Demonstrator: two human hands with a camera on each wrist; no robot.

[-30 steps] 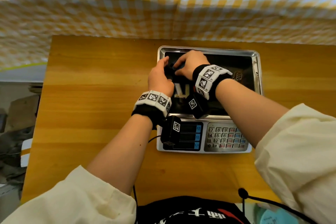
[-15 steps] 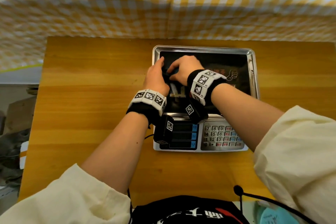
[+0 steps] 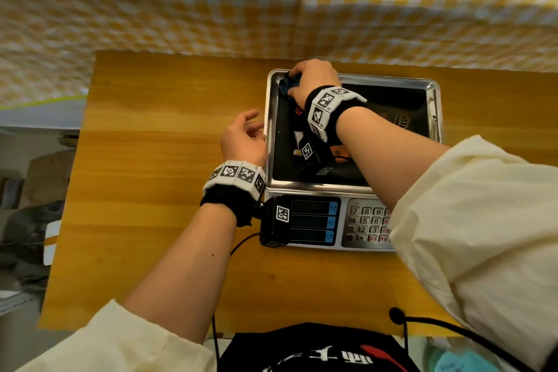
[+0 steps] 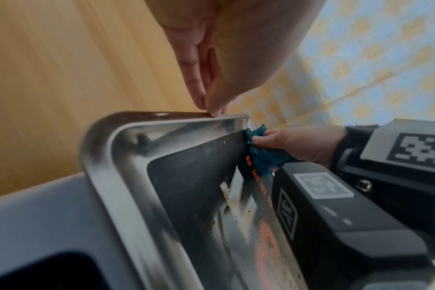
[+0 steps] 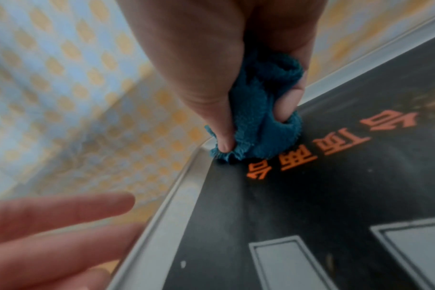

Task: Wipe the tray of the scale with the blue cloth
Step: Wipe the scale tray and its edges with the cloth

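Head view, step: wiping is under way. The right hand [image 3: 314, 78] grips the bunched blue cloth [image 3: 287, 86] and presses it into the corner of the tray [image 3: 434, 106] just ahead of its fingertips.
Head view, left hand: the left hand [image 3: 241, 139] hangs loose-fingered and holds nothing, just beside the tray's rim, over the bench [image 3: 151, 160].
Head view, scale: the keypad [image 3: 365, 220] of the scale [image 3: 314, 246] sits behind the right wrist, towards the person.
Left wrist view: the fingertips [image 4: 212, 109] seem to touch the rim, thumb and fingers close together.
Right wrist view: the cloth lies under the curled fingers [image 5: 221, 135], against the rim.
Next move, I reckon: draw the cloth away from this corner along the dark floor, keeping pressure on.
Change: half a second ago both hands met over the tray; now the left has drawn out sideways and the right has pushed further forward.
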